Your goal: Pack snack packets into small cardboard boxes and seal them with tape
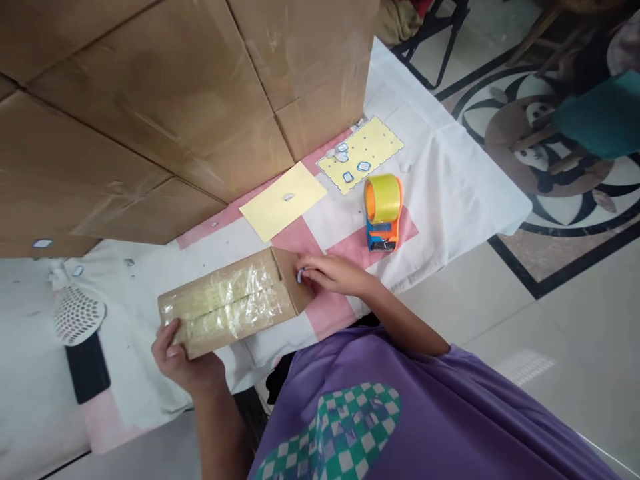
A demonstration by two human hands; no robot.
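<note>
A small cardboard box (235, 300) lies on the table, its top covered with shiny clear tape. My left hand (185, 360) grips its left end, the thumb and fingers around the corner. At the opposite end, my right hand (333, 275) has its fingers closed on a small white sticker with a blue edge (300, 274), against or very near the box's end face. Whether the sticker is stuck there I cannot tell. Beyond the box is a plain yellow sheet (280, 208) with a small scrap on it. A yellow sticker sheet (380, 143) with blue-edged pieces lies farther right.
Large taped cartons (165, 100) are stacked along the back. An orange and blue tape dispenser (383, 213) with yellowish tape stands to the right. At the left lie a white perforated object (80, 313) and a black flat item (87, 367). A pink and white cloth (445, 180) covers the table.
</note>
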